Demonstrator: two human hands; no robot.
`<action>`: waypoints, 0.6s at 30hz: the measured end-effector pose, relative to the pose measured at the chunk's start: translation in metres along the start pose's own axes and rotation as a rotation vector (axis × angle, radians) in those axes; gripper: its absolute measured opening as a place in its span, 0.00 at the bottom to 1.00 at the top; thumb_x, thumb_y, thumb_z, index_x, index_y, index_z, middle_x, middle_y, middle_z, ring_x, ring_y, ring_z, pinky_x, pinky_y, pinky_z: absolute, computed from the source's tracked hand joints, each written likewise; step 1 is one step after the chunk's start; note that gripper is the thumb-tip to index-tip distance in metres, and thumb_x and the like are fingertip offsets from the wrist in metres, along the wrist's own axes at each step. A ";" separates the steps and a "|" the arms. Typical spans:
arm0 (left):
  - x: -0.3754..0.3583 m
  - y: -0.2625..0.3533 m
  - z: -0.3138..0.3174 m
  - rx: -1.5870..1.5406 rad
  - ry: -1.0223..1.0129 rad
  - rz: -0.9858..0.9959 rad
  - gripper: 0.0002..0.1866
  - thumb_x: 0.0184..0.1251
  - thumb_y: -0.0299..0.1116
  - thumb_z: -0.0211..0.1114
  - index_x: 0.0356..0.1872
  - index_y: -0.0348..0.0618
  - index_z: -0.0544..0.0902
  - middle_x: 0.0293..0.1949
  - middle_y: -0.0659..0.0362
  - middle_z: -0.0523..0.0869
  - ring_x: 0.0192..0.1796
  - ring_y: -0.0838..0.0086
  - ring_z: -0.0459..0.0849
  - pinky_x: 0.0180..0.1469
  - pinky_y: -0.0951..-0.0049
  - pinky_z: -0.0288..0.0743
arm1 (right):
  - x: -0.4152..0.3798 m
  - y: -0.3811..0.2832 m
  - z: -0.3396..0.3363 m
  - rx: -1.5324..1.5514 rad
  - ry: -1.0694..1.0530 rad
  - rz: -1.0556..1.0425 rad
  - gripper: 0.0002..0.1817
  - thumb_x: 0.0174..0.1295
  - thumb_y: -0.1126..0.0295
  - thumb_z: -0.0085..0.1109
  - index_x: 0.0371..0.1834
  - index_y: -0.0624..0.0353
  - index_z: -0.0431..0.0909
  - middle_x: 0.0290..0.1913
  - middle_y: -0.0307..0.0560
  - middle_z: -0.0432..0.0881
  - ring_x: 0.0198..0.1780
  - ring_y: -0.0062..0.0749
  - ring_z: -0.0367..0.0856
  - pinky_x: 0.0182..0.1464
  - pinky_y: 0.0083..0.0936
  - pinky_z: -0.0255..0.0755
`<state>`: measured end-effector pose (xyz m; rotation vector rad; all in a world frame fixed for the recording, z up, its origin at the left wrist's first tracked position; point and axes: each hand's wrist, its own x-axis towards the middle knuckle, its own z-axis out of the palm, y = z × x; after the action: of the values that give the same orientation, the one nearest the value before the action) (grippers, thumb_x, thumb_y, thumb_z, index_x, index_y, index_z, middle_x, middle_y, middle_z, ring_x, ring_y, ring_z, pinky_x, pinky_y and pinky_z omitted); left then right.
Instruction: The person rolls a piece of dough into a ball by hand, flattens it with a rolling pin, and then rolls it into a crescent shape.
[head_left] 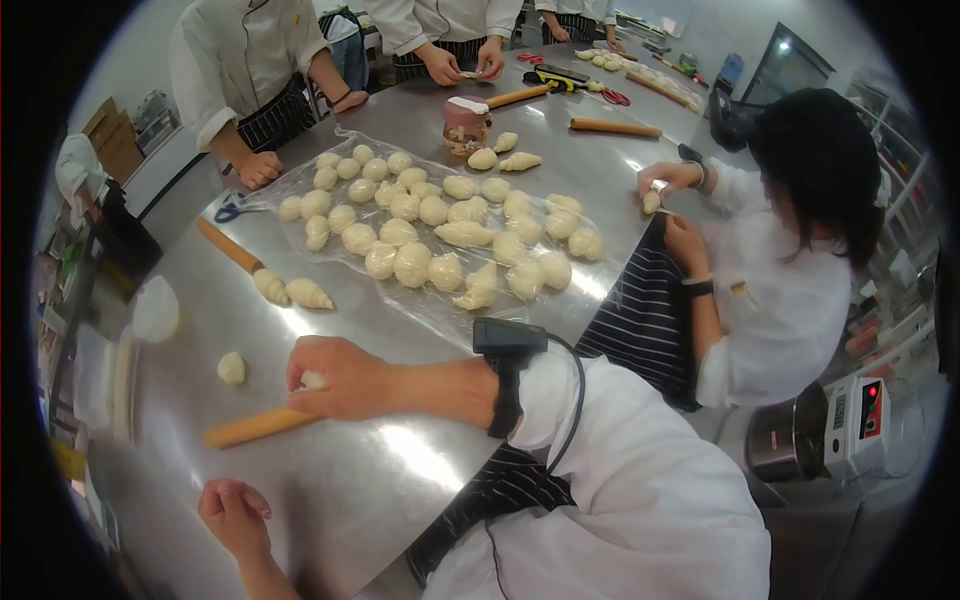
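Note:
My right hand (340,378) is closed around a small piece of dough (313,381), which shows between the thumb and fingers. Beneath and beside that hand, a wooden rolling pin (258,428) lies on the steel table. My left hand (235,515) is held over the near table edge, its fingers loosely curled and apart from the thumb, with nothing visible in it. One dough ball (231,368) sits just beyond the rolling pin. Farther off, two rolled, ridged dough pieces (290,291) lie by the end of a second rolling pin (229,245).
Many dough balls (411,264) lie under clear plastic film mid-table. A jar (467,126) stands behind them. At right, a co-worker (770,260) handles dough; other people in white jackets (250,80) stand across the table. A mixer or scale-like machine (850,425) is at lower right.

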<state>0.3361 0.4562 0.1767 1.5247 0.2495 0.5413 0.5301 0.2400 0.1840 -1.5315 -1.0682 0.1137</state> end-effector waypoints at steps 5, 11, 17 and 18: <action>0.002 -0.003 -0.005 -0.025 -0.041 0.045 0.15 0.75 0.38 0.52 0.28 0.39 0.72 0.17 0.60 0.74 0.16 0.79 0.69 0.19 0.81 0.65 | -0.001 0.001 0.000 -0.030 0.020 -0.018 0.12 0.53 0.64 0.65 0.30 0.60 0.75 0.34 0.50 0.76 0.40 0.43 0.76 0.43 0.35 0.70; 0.000 0.004 0.030 0.060 0.142 0.021 0.10 0.71 0.33 0.56 0.36 0.34 0.77 0.24 0.56 0.79 0.18 0.77 0.73 0.22 0.78 0.70 | -0.001 0.000 0.001 -0.033 0.019 -0.014 0.11 0.52 0.64 0.65 0.30 0.59 0.75 0.34 0.50 0.76 0.39 0.44 0.76 0.43 0.35 0.70; -0.002 -0.001 0.001 0.160 0.004 -0.023 0.10 0.68 0.32 0.60 0.29 0.37 0.74 0.19 0.56 0.77 0.14 0.79 0.72 0.16 0.80 0.67 | 0.000 0.002 0.000 -0.001 0.009 0.000 0.10 0.51 0.65 0.64 0.29 0.59 0.75 0.35 0.49 0.75 0.41 0.43 0.75 0.44 0.33 0.69; -0.002 -0.002 -0.005 0.164 -0.023 -0.037 0.12 0.66 0.32 0.61 0.26 0.37 0.73 0.18 0.56 0.77 0.13 0.78 0.71 0.14 0.80 0.65 | -0.001 0.004 0.001 -0.004 0.016 -0.010 0.10 0.51 0.65 0.64 0.29 0.59 0.75 0.35 0.49 0.75 0.40 0.43 0.75 0.44 0.33 0.69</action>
<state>0.3324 0.4602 0.1742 1.6809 0.3106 0.4832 0.5313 0.2405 0.1804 -1.5283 -1.0632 0.0923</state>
